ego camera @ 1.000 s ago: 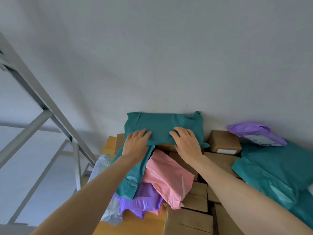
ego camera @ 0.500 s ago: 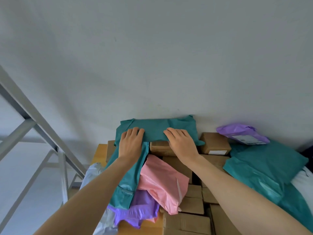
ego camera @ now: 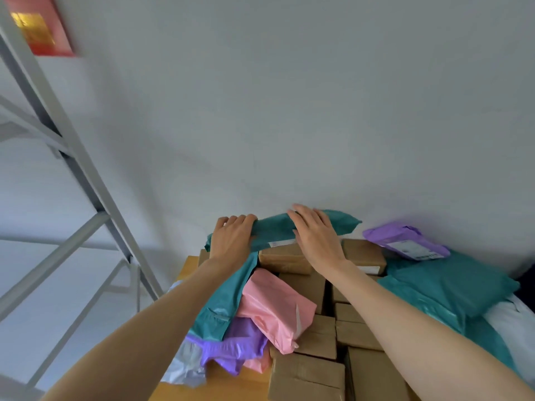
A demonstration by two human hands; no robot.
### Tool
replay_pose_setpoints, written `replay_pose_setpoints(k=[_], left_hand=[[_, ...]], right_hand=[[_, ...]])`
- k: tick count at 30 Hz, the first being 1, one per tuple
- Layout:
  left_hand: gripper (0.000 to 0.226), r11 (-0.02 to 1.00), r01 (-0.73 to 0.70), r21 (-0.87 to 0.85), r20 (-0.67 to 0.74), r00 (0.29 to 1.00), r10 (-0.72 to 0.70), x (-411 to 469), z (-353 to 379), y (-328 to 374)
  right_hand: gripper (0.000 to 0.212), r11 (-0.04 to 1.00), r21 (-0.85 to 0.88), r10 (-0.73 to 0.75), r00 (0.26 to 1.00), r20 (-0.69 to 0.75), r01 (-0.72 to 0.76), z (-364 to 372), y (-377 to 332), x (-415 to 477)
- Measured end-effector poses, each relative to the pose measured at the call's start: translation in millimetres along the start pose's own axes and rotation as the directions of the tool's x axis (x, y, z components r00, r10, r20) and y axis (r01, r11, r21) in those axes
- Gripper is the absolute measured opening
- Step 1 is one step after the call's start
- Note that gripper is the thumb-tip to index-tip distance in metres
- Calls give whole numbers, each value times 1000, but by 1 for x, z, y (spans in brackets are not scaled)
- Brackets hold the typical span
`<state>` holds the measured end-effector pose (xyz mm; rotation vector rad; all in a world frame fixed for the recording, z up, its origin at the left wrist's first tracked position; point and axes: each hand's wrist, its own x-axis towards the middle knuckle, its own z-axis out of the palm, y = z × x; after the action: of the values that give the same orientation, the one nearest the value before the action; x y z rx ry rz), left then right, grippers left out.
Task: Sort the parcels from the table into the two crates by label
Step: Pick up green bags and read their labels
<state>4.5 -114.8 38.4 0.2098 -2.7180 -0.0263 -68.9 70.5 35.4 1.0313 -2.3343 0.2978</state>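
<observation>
A teal mailer parcel (ego camera: 275,231) lies on top of the pile against the wall, turned nearly edge-on, with a white label showing on its underside. My left hand (ego camera: 231,237) grips its left end, fingers curled over the far edge. My right hand (ego camera: 315,235) holds its middle, fingers laid over the top. Under it are brown cardboard boxes (ego camera: 285,260), a second teal mailer (ego camera: 228,293), a pink mailer (ego camera: 272,311) and a purple mailer (ego camera: 231,345). No crate is in view.
The wooden table (ego camera: 186,269) is heaped with more boxes (ego camera: 307,377). At the right lie a labelled purple mailer (ego camera: 405,241), big teal mailers (ego camera: 451,287) and a white one (ego camera: 515,316). A grey metal frame (ego camera: 86,169) stands at the left; the wall is right behind the pile.
Both hands have slid to the teal parcel's far edge and tipped it up from flat to nearly edge-on, so its label now shows. The camera has tilted upward.
</observation>
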Motion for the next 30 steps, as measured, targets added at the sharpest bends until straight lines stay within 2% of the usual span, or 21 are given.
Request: replay_pose_setpoints(k=[4,8,13,17,20,23,26,30], left_hand=[[26,982,120,-146,79,991,-109,-16,-28,28],[29,912,253,-322,172,963,-206,-40,-48,57],[25,709,443,-549,274,897,-348,-66,-62,89],[28,559,514,-650,345,856,-387,-80,-71,104],[32,438,558,-705,402,823,-401,-89,-77,112],[32,326,580,-746,438,797,-416,-97,-79,113],[27,179,577,-797,470,779,-416,-103,-81,109],[24,23,563,-826,512,768,-386,-110,-84,102]], right_hand=[[57,998,-15,-55,994,-97,54,-33,-3,-16],[66,998,5,-54,994,-99,55,-61,-1,-43],[59,992,129,13,997,-79,-3,-80,2,-83],[61,987,163,5,997,-74,7,-91,8,-106],[65,947,298,129,992,-2,-122,-94,12,-116],[72,829,477,298,952,65,-292,-97,15,-124],[84,660,613,436,886,159,-435,-100,13,-126],[93,305,756,480,779,403,-579,-102,9,-127]])
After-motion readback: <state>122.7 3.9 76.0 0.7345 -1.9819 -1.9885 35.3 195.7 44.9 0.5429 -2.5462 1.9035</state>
